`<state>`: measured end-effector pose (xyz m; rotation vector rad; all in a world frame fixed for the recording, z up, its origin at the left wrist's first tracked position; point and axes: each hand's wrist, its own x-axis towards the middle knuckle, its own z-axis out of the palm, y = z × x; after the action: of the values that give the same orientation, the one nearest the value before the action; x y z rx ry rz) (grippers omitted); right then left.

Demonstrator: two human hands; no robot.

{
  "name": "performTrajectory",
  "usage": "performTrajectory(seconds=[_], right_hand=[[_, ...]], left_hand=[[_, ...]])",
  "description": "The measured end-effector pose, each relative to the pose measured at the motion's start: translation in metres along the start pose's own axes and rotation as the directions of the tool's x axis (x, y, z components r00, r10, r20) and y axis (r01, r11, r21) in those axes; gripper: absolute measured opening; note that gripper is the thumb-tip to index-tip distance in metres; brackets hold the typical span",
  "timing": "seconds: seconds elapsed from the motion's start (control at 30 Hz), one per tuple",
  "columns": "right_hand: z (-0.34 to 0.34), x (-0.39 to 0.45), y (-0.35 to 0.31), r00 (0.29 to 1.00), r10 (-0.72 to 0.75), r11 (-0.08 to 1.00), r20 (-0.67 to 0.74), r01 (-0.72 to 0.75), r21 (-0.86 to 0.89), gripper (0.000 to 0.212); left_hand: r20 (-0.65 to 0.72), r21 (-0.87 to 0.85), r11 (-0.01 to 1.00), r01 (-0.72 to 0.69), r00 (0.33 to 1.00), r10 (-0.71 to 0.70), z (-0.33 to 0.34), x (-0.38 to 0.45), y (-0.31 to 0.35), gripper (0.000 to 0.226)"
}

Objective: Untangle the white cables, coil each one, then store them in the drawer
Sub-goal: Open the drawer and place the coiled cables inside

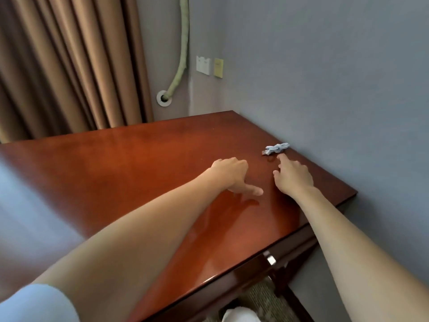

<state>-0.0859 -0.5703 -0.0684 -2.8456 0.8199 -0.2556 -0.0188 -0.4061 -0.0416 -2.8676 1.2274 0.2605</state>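
Head view: bundle of white cables (276, 149) lying on the red-brown desk (144, 159) near its far right edge, just beside the grey wall (325, 77). Long axis across the frame, plug end pointing left. Right hand (293, 175) relaxed, forefinger nearly touching the bundle. Left hand (234, 177) relaxed, holding nothing, thumb stretched out.

A small knotted bundle of white cables (276, 149) lies on the desk. It sits beside the wall
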Motion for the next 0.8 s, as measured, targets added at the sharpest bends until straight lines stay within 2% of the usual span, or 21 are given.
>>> performTrajectory(seconds=[0.13,0.27,0.37,0.5,0.6,0.7,0.8], right_hand=[[0.003,0.041,0.0,0.999,-0.028,0.998,-0.03,0.026,-0.066,0.064],[0.007,0.068,0.006,0.998,-0.058,0.989,-0.008,0.057,-0.134,0.072],[0.01,0.083,0.011,0.998,-0.069,0.984,-0.008,0.066,-0.164,0.056],[0.014,0.089,0.008,0.991,-0.072,0.983,-0.111,0.052,-0.174,0.029],[0.014,0.079,0.003,0.975,-0.151,0.95,-0.164,0.097,-0.298,0.019],[0.012,0.059,-0.01,0.935,-0.281,0.904,-0.215,0.183,-0.386,0.024],[0.005,0.025,-0.033,0.901,-0.392,0.862,-0.188,0.288,-0.417,0.025]], left_hand=[[-0.119,0.134,0.991,-0.024,0.992,0.04,0.001,0.023,0.024,0.064],[-0.137,0.121,0.992,-0.034,0.989,0.05,0.002,0.032,0.03,0.059],[-0.136,0.114,0.993,-0.016,0.99,0.031,0.003,0.03,0.029,0.058],[-0.142,0.084,0.996,-0.012,0.99,0.024,0.008,0.023,0.024,0.058],[-0.133,0.003,1.0,-0.023,0.991,0.023,0.015,0.014,0.011,0.065],[-0.07,-0.089,0.995,-0.035,0.997,0.029,0.02,-0.002,-0.007,0.073],[-0.055,-0.015,0.998,-0.054,0.997,0.053,0.021,-0.031,-0.02,0.067]])
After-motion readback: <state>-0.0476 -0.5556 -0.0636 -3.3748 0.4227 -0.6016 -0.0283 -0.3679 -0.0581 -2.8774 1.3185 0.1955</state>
